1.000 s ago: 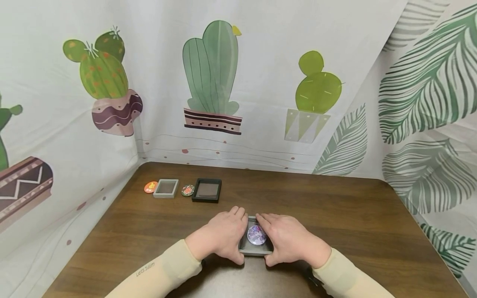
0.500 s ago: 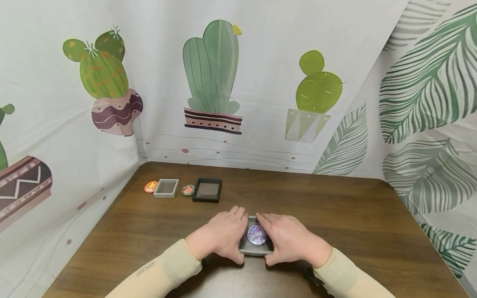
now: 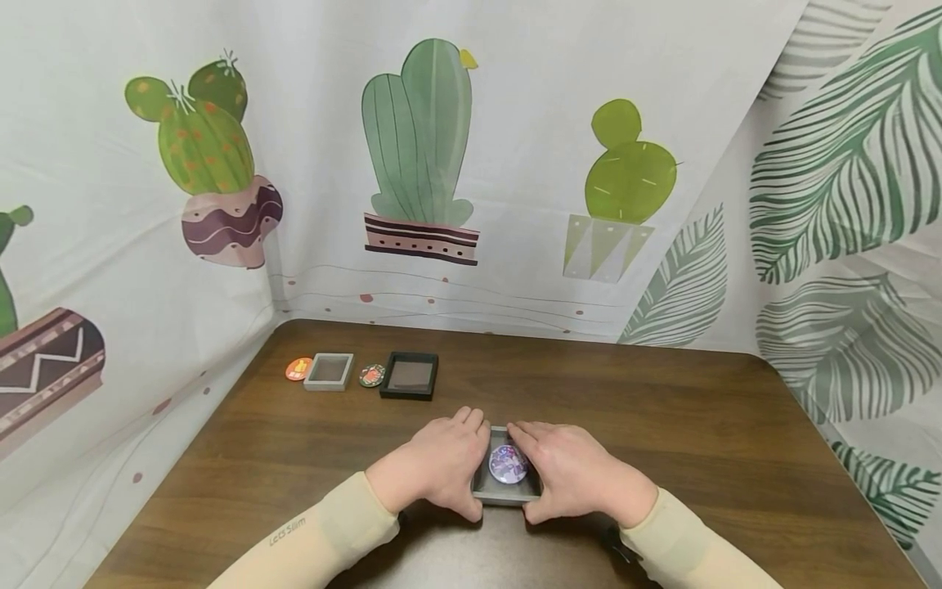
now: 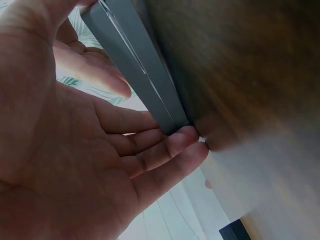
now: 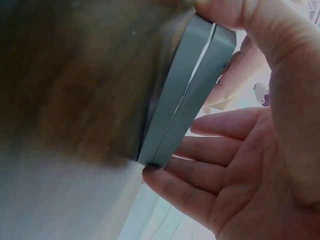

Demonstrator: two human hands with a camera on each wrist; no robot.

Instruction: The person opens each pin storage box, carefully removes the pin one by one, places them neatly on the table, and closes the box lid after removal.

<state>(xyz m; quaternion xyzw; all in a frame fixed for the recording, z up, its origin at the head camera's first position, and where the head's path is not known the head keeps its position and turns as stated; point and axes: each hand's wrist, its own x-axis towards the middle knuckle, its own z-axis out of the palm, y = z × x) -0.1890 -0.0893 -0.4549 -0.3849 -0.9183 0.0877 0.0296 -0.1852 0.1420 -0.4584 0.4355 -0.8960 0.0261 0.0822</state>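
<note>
A grey square display frame (image 3: 504, 498) lies on the table in front of me, a round purple badge (image 3: 508, 465) showing within its border. My left hand (image 3: 447, 465) grips its left side, thumb at the near corner and fingers at the far one. On the opposite side my right hand (image 3: 577, 473) grips it the same way. In the left wrist view, a thin gap runs along the side of the frame (image 4: 135, 65) between its two halves, wider towards the thumb end. A similar gap marks the frame (image 5: 187, 95) in the right wrist view.
At the back left of the brown table (image 3: 662, 409) lie a light grey frame (image 3: 329, 388) with an orange badge (image 3: 298, 370) beside it. A black frame (image 3: 407, 396) sits to their right, next to a dark green-rimmed badge (image 3: 371, 376). Printed curtains (image 3: 515, 164) hang behind.
</note>
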